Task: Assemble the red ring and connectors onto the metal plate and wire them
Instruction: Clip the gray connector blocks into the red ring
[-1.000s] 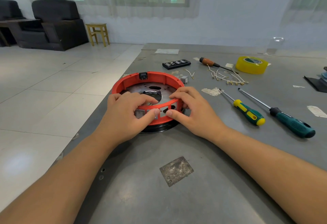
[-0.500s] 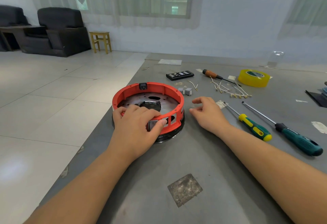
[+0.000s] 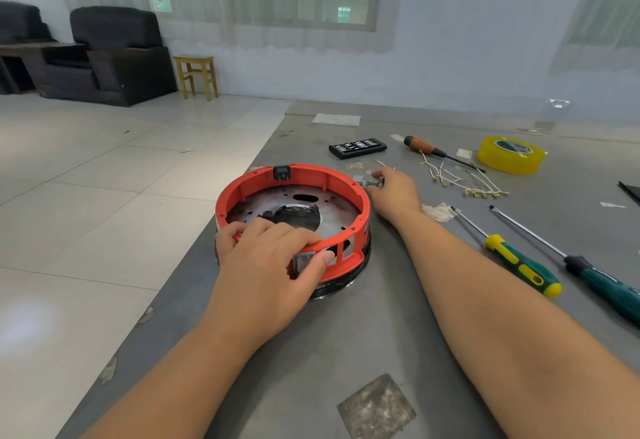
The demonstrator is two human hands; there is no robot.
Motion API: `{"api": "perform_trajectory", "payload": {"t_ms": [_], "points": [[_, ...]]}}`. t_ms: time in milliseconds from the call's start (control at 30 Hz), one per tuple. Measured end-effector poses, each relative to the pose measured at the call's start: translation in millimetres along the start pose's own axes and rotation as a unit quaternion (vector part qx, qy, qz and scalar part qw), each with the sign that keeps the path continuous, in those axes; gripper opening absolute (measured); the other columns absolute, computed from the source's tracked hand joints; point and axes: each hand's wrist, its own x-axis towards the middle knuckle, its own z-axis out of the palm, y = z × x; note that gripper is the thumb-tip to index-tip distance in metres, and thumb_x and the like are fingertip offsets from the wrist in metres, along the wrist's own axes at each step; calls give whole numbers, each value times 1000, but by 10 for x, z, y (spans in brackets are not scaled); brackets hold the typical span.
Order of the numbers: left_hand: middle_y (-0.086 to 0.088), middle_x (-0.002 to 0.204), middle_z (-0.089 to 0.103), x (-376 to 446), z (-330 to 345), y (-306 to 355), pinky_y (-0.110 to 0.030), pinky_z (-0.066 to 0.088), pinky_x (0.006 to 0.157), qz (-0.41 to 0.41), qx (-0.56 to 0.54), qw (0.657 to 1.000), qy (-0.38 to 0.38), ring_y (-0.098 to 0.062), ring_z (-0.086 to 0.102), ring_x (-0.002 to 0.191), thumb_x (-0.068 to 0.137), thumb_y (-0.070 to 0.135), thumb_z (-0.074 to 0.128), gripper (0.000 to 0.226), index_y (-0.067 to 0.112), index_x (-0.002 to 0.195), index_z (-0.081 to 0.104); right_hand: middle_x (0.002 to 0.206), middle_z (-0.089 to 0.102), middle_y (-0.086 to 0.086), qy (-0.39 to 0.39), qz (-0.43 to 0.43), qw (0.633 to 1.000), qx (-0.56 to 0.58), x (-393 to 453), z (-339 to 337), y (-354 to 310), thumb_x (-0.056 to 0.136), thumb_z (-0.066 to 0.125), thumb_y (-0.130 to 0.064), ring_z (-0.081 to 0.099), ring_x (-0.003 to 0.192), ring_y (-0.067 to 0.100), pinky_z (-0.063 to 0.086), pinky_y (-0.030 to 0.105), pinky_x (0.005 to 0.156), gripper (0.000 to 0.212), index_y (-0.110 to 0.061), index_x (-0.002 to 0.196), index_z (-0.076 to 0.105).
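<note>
Right hand (image 3: pixel 393 192) has left the ring (image 3: pixel 292 220), which sits on the plate (image 3: pixel 294 203) on the worktop (image 3: pixel 346 352), and now pinches a small grey connector (image 3: pixel 363 180) beyond it (likely the next to fit), while left hand (image 3: pixel 266 265) grips the near wall.

Probably a workshop room: screwdrivers (image 3: pixel 523 265) on table (image 3: pixel 346 352), armchairs (image 3: pixel 117 54) behind
</note>
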Motion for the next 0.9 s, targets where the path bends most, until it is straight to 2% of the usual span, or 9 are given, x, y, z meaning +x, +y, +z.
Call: {"api": "perform_trajectory", "payload": {"t_ms": [133,233,433,500,567,633,733,833,900], "points": [[24,95,69,10,-23,-13,-34,21,98,6,-6,1000,-17,-5,54,102,94,65,49,35,42,100,73,130,65,11,27,-3,999,21,-113,-53,20,99,63,-23,58,123,29,45,36,101,36,-12,133,62],[26,97,69,16,-49,-16,-37,24,99,16,-15,1000,-21,-3,53,103,92,68,47,39,42,104,74,112,61,6,43,-40,996,66,-338,-138,-3,99,64,-26,60,110,24,43,30,93,33,-12,129,63],[25,95,70,-4,-101,12,-32,19,94,24,-29,999,-7,-1,50,100,93,58,58,27,42,105,76,117,55,-1,77,-112,980,145,-997,-419,9,101,64,-27,58,95,6,45,16,86,29,-18,128,64],[26,94,69,-22,-121,21,-33,20,94,27,-27,999,-8,-2,51,100,94,58,58,27,42,105,76,117,51,-3,92,-146,974,146,-1254,-536,35,102,61,-26,56,96,-5,42,4,84,30,-20,131,63],[25,93,68,-40,-138,31,-36,23,95,34,-20,999,-14,-4,53,99,94,57,57,27,41,107,75,117,50,-5,95,-187,967,141,-1501,-651,61,103,59,-24,50,101,-14,37,-1,83,31,-21,134,62],[23,93,68,-56,-141,51,-39,26,95,40,-14,999,-17,-5,54,99,95,57,56,29,40,108,76,113,50,-7,87,-234,959,132,-1729,-732,72,103,60,-22,50,103,-10,35,0,87,35,-21,137,59],[20,94,70,-75,-138,92,-44,30,94,51,-15,998,-22,-8,56,100,96,59,50,37,38,110,76,113,52,-12,56,-268,947,168,-2010,-758,29,96,71,-21,57,103,1,42,7,91,46,-22,138,54],[20,100,71,-84,-133,111,-48,34,94,65,-14,997,-27,-9,58,104,97,59,48,40,38,114,76,114,59,-4,40,-306,933,183,-2130,-724,-49,87,82,-20,61,101,8,50,19,91,45,-16,125,57],[19,111,70,-89,-126,128,-48,34,95,69,-16,997,-23,-9,57,113,98,58,48,41,38,121,74,113,59,-1,41,-346,923,162,-2135,-722,-87,85,84,-18,59,102,10,51,26,91,40,-12,116,60]]}}
